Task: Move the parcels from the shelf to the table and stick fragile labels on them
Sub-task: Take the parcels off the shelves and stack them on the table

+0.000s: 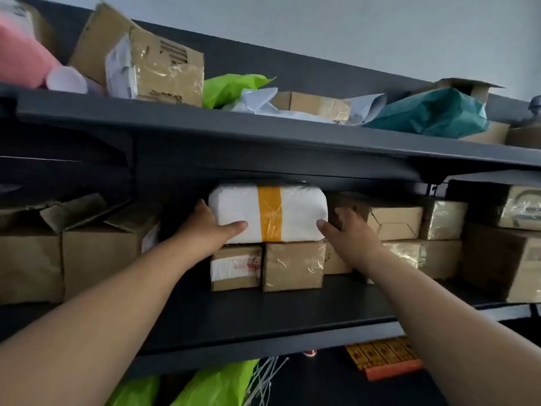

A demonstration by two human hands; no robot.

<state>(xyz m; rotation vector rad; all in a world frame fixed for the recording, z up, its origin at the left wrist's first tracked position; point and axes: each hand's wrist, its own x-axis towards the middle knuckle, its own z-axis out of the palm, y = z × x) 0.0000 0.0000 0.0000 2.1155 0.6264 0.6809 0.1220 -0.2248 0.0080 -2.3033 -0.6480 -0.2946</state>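
A white wrapped parcel with a yellow tape band sits on two small brown boxes on the middle board of the dark shelf. My left hand holds its left end, thumb across the front and fingers behind. My right hand is at its right end, thumb tip touching the lower right corner; the fingers reach behind, partly hidden. An orange sheet of labels lies below the shelf board.
Brown boxes crowd the middle shelf on both sides of the parcel. The upper board hangs close above it and carries cardboard boxes plus green, teal and white bags. Green bags and white cable ties lie below.
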